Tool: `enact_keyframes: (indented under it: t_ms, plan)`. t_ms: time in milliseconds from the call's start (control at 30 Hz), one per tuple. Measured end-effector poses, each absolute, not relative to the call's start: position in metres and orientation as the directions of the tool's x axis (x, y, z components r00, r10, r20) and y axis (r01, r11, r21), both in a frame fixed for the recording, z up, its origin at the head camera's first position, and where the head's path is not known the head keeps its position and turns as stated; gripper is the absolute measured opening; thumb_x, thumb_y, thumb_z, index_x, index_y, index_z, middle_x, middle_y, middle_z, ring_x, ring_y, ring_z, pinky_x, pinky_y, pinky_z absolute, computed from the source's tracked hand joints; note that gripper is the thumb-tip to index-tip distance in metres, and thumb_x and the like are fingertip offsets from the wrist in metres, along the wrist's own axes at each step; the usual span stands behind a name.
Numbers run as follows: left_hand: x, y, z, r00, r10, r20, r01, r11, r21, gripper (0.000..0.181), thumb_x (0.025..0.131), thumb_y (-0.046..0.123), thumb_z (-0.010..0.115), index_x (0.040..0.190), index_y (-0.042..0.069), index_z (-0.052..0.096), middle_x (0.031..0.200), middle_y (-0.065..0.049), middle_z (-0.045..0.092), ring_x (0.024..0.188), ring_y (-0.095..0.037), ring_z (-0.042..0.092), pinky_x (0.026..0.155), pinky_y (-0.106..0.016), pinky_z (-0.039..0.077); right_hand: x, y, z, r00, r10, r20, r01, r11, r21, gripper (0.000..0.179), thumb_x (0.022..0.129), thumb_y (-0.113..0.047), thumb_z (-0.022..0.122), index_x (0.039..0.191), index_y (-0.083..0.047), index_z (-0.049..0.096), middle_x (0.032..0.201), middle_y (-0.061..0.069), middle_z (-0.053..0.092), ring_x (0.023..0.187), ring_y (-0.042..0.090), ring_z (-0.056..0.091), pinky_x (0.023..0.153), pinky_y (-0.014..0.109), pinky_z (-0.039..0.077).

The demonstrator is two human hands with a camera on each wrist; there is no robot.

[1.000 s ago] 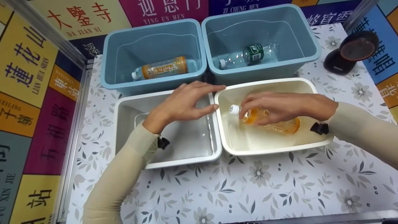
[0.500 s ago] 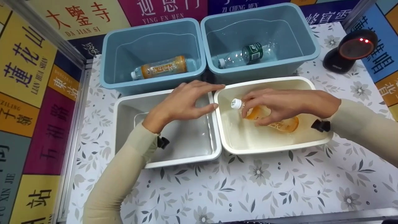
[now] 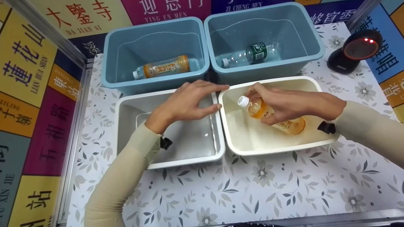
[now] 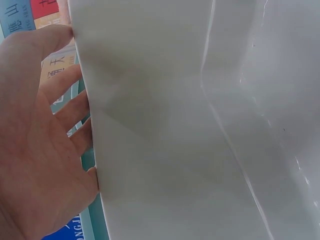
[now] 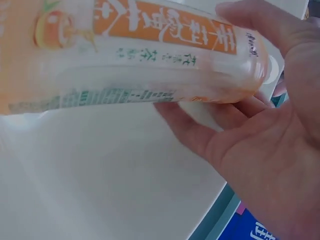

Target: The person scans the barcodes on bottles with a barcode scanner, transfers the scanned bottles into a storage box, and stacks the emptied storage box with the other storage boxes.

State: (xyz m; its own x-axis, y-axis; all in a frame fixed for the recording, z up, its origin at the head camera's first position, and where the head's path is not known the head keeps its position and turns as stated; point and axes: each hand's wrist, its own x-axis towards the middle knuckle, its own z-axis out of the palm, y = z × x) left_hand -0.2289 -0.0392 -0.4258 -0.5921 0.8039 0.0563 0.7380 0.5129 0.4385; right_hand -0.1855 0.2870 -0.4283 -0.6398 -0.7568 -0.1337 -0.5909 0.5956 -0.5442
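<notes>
My right hand [image 3: 285, 102] grips a clear plastic drink bottle [image 3: 263, 108] with an orange label and a white cap. The bottle is inside the cream bin [image 3: 277, 150], its cap end tilted up toward the left. Close up in the right wrist view, thumb and fingers curl round the labelled bottle [image 5: 130, 55]. My left hand [image 3: 187, 101] lies over the grey-white bin [image 3: 186, 162], fingers spread, fingertips at the rims where the two front bins meet. In the left wrist view that hand [image 4: 45, 135] touches the bin's rim; some fingertips are hidden behind it.
Two taller blue bins stand behind. The left blue bin [image 3: 157, 81] holds an orange-labelled bottle [image 3: 167, 67]; the right blue bin [image 3: 268, 67] holds a green-labelled bottle [image 3: 257, 53]. A black scanner-like device [image 3: 356, 52] with lit red lights stands at the right on the flower-patterned table [image 3: 262, 186].
My right hand has closed round the bottle's upper part and raised its cap end. The left hand stays in place. The black device's red lights have come on since the first frame.
</notes>
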Motion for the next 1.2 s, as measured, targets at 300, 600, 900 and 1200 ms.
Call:
enact_keyframes:
  t_ms: [300, 600, 900, 1200]
  plan:
    - [-0.228, -0.039, -0.426, -0.583, 0.809, 0.076, 0.752, 0.502, 0.429, 0.055, 0.097, 0.06, 0.051, 0.149, 0.046, 0.042, 0.146, 0.022, 0.052, 0.138, -0.007, 0.045, 0.098, -0.043, 0.041, -0.185, 0.292, -0.423, -0.645, -0.748, -0.156, -0.595, 0.62, -0.512, 0.077, 0.073, -0.017, 0.086, 0.138, -0.024, 0.045, 0.122, -0.006, 0.061, 0.108, 0.01, 0.059, 0.097, 0.03, 0.048]
    - [-0.22, -0.03, -0.429, -0.653, 0.748, 0.12, 0.733, 0.583, 0.352, 0.062, 0.09, 0.076, 0.044, 0.145, 0.048, 0.047, 0.14, 0.013, 0.058, 0.124, -0.009, 0.052, 0.087, -0.038, 0.041, -0.182, 0.297, -0.412, -0.615, -0.785, -0.072, -0.666, 0.566, -0.485, 0.081, 0.076, -0.019, 0.085, 0.147, -0.027, 0.047, 0.14, -0.003, 0.055, 0.119, 0.011, 0.053, 0.099, 0.029, 0.047]
    - [-0.21, -0.02, -0.435, -0.704, 0.689, 0.173, 0.707, 0.659, 0.257, 0.075, 0.081, 0.087, 0.043, 0.143, 0.045, 0.05, 0.128, 0.011, 0.063, 0.105, -0.013, 0.051, 0.079, -0.038, 0.037, -0.178, 0.298, -0.399, -0.643, -0.763, -0.074, -0.655, 0.597, -0.462, 0.08, 0.078, -0.025, 0.085, 0.147, -0.034, 0.046, 0.135, -0.003, 0.056, 0.106, 0.006, 0.053, 0.08, 0.03, 0.054]
    - [-0.212, -0.021, -0.435, -0.714, 0.681, 0.165, 0.696, 0.662, 0.277, 0.073, 0.08, 0.086, 0.044, 0.142, 0.048, 0.049, 0.128, 0.013, 0.063, 0.105, -0.012, 0.052, 0.076, -0.038, 0.037, -0.174, 0.299, -0.382, -0.684, -0.724, -0.083, -0.625, 0.642, -0.445, 0.08, 0.08, -0.028, 0.084, 0.148, -0.039, 0.044, 0.127, -0.007, 0.057, 0.102, 0.005, 0.055, 0.075, 0.031, 0.056]
